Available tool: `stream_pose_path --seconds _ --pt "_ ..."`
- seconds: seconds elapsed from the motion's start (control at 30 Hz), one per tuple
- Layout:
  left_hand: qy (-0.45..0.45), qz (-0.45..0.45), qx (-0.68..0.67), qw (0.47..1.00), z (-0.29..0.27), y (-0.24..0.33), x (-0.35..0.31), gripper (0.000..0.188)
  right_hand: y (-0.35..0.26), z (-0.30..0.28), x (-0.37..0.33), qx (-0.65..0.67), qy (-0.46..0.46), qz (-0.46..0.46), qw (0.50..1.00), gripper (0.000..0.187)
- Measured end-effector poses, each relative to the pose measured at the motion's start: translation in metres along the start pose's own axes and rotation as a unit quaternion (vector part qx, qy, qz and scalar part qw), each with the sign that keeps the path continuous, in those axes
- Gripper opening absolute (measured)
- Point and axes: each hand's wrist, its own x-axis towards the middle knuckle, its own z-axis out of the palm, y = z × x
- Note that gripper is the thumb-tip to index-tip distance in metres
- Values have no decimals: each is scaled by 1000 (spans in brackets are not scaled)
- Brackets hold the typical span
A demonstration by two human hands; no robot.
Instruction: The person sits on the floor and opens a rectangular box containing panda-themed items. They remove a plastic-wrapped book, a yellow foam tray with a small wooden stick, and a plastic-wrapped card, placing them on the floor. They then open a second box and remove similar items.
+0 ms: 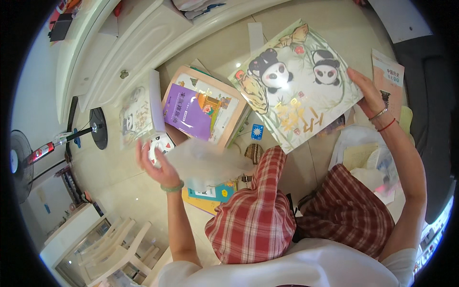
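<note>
My right hand [368,93] grips the right edge of a large, flat, square panda-print box [299,83], pale with green leaves and gold lettering. The box is tilted above the floor, over my knee. My left hand [157,163] is raised at the left with its fingers apart. Beside its wrist a translucent plastic sheet or bag [203,162] is smeared by motion; whether the hand touches it I cannot tell. Just behind those fingers shows a small white item with a panda face [162,143]. A similar panda-print box [136,112] stands by the cabinet.
A purple booklet [189,112] tops a stack of books, with teal and yellow books [217,193] nearer my knee. A pink book [388,79] and an open plastic bag [358,148] lie at the right. White drawers [129,52], a fan [21,155] and chairs [114,248] stand left.
</note>
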Motion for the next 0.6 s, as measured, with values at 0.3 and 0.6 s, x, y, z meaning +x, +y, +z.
stream_pose_path --seconds 0.3,0.6 --pt "-341 -159 -384 843 129 157 57 58 80 -28 -41 158 2 -39 987 49" --pt "-314 -99 -406 853 164 171 20 50 132 -44 -37 246 47 -51 967 46"
